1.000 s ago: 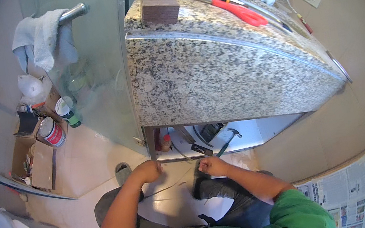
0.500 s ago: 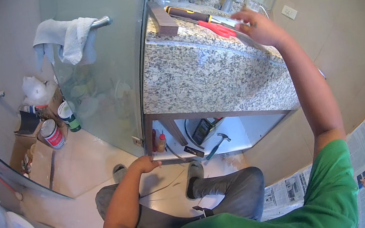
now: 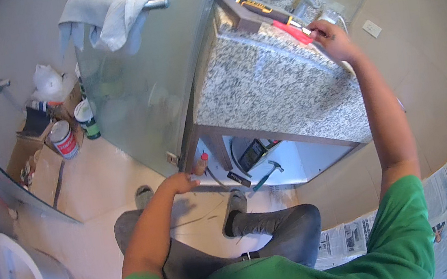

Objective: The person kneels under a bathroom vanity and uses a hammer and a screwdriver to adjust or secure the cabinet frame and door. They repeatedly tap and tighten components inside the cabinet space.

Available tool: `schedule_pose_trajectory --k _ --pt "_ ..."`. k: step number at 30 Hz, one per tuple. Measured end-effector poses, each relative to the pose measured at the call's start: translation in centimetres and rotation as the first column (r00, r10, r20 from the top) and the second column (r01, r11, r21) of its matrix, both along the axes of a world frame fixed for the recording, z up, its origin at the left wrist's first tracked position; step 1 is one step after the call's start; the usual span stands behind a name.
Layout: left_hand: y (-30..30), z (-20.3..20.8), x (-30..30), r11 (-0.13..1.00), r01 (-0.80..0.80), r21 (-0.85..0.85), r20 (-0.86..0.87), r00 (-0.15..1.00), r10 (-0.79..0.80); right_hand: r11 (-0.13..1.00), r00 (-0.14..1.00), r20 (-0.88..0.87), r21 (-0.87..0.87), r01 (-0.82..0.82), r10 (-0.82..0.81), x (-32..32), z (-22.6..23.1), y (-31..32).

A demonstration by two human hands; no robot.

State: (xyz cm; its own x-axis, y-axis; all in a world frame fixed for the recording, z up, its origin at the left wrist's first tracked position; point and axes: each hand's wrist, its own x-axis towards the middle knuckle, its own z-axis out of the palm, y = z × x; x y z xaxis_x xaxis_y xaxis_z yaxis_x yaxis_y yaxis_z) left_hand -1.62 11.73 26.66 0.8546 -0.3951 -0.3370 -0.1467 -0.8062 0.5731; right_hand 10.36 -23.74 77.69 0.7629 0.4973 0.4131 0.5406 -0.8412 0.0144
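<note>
With half-curled right hand (image 3: 330, 40), at the red-handled tool (image 3: 292, 31) on the stone counter (image 3: 273, 82) (impossible to tell if gripping); with loosely open left hand (image 3: 179, 183), seemingly empty, near a bottle (image 3: 202, 164). Might knock the tool off by nudging it sideways.

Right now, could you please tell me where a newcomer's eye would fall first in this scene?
Most likely on the bright red tool handle on the speckled stone counter, beside the black-and-yellow handle. Below, a hammer lies at the front of the open cabinet. At upper left, a pale towel hangs over the metal bar on the glass door.
</note>
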Motion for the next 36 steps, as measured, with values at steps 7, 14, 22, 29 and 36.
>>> schedule_pose_trajectory --k 7,14,22,29,36 --pt "0.4 1.6 -0.6 0.999 -0.031 0.02 -0.038 0.999 0.031 0.999 0.999 0.018 0.017 -0.037 0.037 -0.6 1.0 0.8" --pt "-0.4 2.0 -0.5 0.999 -0.035 -0.011 -0.027 0.999 0.035 0.959 0.996 0.089 0.282 0.004 -0.03 -0.1 1.3 -1.4" --pt "-2.8 5.0 -2.2 0.931 0.103 -0.352 0.469 0.879 0.08 0.594 0.992 -0.072 0.805 -0.004 0.104 -14.2 0.2 -2.3" --pt "-12.8 35.2 -6.2 0.881 0.449 -0.15 0.975 0.216 0.055 0.399 0.98 -0.137 0.914 0.069 0.146 -26.6 -4.4 -6.0" --pt "-18.8 51.4 2.6 0.968 -0.182 0.173 0.847 0.529 -0.052 0.276 0.974 -0.088 0.961 0.027 0.21 -30.7 -5.2 -8.9"
